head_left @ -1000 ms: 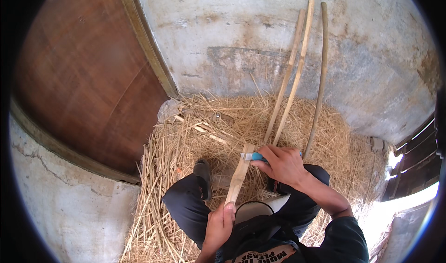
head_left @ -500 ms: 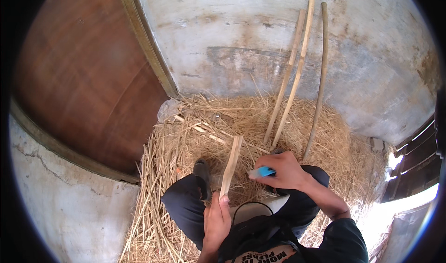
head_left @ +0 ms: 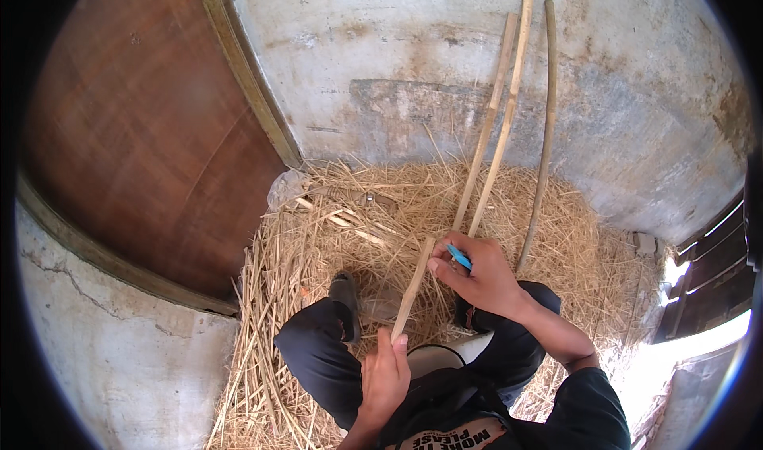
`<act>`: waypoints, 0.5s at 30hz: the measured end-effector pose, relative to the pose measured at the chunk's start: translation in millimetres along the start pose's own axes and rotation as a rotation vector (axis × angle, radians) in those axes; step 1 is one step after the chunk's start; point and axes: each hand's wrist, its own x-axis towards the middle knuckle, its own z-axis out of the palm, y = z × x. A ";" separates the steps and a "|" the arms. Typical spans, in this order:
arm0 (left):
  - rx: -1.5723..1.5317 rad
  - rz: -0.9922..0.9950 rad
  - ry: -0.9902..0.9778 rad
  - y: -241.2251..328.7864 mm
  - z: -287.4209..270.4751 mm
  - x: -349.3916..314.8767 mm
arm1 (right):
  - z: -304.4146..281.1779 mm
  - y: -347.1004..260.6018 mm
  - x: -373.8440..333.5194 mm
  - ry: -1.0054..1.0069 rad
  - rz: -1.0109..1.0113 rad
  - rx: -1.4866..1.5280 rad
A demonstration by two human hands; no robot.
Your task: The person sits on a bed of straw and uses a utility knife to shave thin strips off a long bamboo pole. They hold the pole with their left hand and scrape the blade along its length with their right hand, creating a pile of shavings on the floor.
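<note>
Leaning ahead: three long pale bamboo poles (head_left: 509, 116) against the stained grey concrete wall (head_left: 636, 92), feet in the straw.
Left side: brown wooden door (head_left: 143, 132) with pale frame.
Underfoot: heap of dry yellow straw (head_left: 334, 235) over the floor; my dark shoe (head_left: 345, 291) pressed into it.
Work piece: short flat bamboo strip (head_left: 413, 287), tilted upward between both hands, above my knees.
Left hand (head_left: 385, 378): closed around the strip's lower end, forearm coming up from my lap.
Right hand (head_left: 481, 274): curled tight on a blue-handled knife (head_left: 458, 256), thumb meeting the strip's upper end; wrist bent inward.
</note>
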 end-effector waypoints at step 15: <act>-0.081 0.021 -0.080 2.7 -6.2 -2.8 | -4.6 30.0 4.8 -0.145 0.145 0.528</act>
